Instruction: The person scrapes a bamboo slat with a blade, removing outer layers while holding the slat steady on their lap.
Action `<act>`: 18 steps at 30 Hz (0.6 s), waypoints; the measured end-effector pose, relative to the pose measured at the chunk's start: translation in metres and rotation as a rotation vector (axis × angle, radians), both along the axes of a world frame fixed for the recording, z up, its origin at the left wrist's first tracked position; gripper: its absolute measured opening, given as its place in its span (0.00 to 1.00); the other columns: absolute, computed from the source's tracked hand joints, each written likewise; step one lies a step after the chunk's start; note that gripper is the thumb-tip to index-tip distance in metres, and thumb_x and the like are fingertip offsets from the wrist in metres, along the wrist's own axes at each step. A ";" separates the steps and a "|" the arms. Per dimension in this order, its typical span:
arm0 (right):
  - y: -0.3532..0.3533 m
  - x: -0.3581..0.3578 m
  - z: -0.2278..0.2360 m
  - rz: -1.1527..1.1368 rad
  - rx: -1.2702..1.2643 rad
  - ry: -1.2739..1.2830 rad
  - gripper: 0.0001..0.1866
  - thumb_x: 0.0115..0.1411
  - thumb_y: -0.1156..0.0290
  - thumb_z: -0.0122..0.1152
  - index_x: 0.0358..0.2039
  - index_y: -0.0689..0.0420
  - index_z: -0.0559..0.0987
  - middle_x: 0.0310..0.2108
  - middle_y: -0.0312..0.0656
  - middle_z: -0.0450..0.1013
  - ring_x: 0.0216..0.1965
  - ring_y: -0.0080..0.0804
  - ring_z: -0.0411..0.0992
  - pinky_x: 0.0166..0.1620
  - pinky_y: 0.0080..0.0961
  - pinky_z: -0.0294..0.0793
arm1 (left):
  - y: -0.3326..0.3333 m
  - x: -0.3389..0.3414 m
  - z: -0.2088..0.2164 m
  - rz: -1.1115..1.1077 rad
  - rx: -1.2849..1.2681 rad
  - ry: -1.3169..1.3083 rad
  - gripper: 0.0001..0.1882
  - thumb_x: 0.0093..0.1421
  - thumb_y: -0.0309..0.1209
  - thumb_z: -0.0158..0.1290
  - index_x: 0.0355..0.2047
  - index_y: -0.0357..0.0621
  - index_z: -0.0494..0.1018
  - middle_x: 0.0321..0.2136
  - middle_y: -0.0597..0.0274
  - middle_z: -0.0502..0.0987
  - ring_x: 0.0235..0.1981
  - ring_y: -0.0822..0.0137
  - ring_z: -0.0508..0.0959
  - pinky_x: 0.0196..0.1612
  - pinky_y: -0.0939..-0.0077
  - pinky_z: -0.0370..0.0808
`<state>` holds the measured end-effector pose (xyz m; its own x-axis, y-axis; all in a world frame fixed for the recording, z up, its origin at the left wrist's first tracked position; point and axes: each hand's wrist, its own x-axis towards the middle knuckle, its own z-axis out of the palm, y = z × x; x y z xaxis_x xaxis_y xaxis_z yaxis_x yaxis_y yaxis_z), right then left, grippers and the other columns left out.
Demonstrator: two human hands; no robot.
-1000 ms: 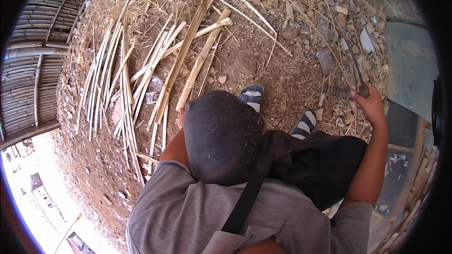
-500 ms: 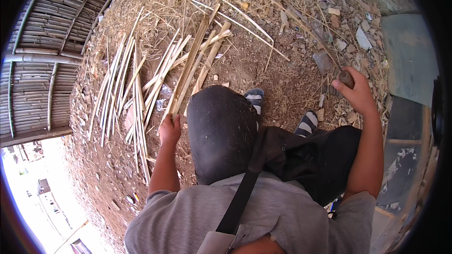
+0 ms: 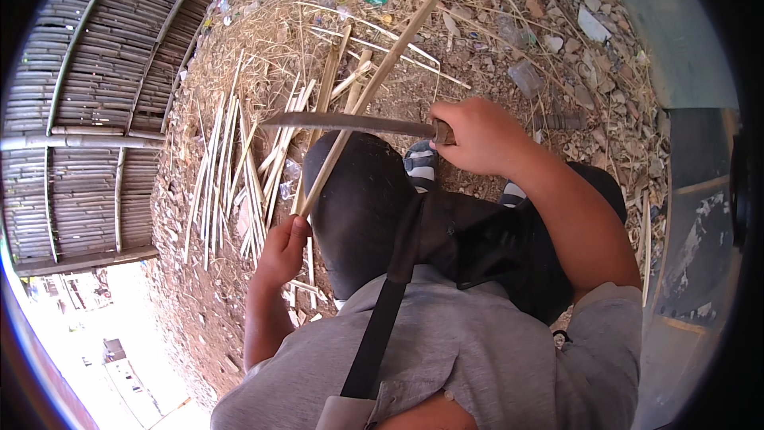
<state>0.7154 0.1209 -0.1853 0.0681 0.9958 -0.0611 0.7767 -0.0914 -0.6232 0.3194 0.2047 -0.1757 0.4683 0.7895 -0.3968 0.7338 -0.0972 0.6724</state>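
My left hand (image 3: 282,253) is closed around the near end of a long, pale bamboo strip (image 3: 391,68), which slants up and away to the right above my left knee. In my right hand (image 3: 481,135) is a machete (image 3: 390,125), its short wooden handle inside my fist. The dark blade lies crosswise, pointing left, and passes over the strip beside my knee. Whether the blade touches the strip I cannot tell. Beyond my left hand, split bamboo strips (image 3: 215,167) lie spread on the dirt, and wider bamboo pieces (image 3: 326,84) rest near my knee.
A slatted bamboo wall (image 3: 87,103) stands at the left. Stones and litter cover the ground at the far right, with a clear plastic container (image 3: 525,80) among them. Grey panels (image 3: 692,231) close off the right side. My sandalled foot (image 3: 422,163) is just beyond my knees.
My right hand has swung the machete inward from the far right, across to my left knee. My left hand has raised the bamboo strip off the pile and tilted it to the right.
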 end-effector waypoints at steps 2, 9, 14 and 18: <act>-0.002 0.007 -0.004 0.004 -0.037 -0.034 0.11 0.51 0.65 0.67 0.35 0.51 0.78 0.27 0.46 0.78 0.35 0.50 0.79 0.38 0.48 0.76 | -0.008 -0.006 -0.011 -0.011 -0.081 -0.092 0.25 0.77 0.46 0.40 0.30 0.40 0.72 0.19 0.71 0.67 0.22 0.77 0.63 0.26 0.75 0.62; 0.003 0.039 -0.010 -0.080 -0.060 -0.092 0.08 0.50 0.69 0.64 0.33 0.52 0.80 0.28 0.47 0.78 0.37 0.49 0.79 0.40 0.47 0.77 | -0.013 0.018 0.002 -0.078 0.109 0.103 0.26 0.77 0.46 0.39 0.30 0.38 0.71 0.17 0.63 0.68 0.21 0.70 0.66 0.26 0.68 0.65; 0.011 0.028 -0.018 0.007 -0.093 -0.081 0.10 0.52 0.71 0.61 0.36 0.54 0.81 0.31 0.50 0.79 0.39 0.48 0.80 0.43 0.45 0.78 | -0.025 0.026 -0.013 -0.200 0.431 0.212 0.24 0.75 0.42 0.39 0.27 0.36 0.68 0.19 0.41 0.72 0.24 0.35 0.73 0.27 0.48 0.67; 0.016 0.070 -0.025 -0.224 -0.185 0.085 0.12 0.54 0.70 0.60 0.39 0.57 0.82 0.34 0.52 0.79 0.40 0.49 0.80 0.45 0.44 0.78 | -0.019 0.031 -0.008 -0.188 0.376 0.206 0.24 0.75 0.42 0.39 0.28 0.36 0.68 0.19 0.42 0.73 0.24 0.38 0.75 0.28 0.50 0.68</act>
<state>0.7853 0.1367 -0.2107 0.2715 0.9282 -0.2545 0.6706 -0.3722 -0.6417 0.3505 0.1853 -0.1835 0.5585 0.8051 -0.1997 0.7947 -0.4504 0.4070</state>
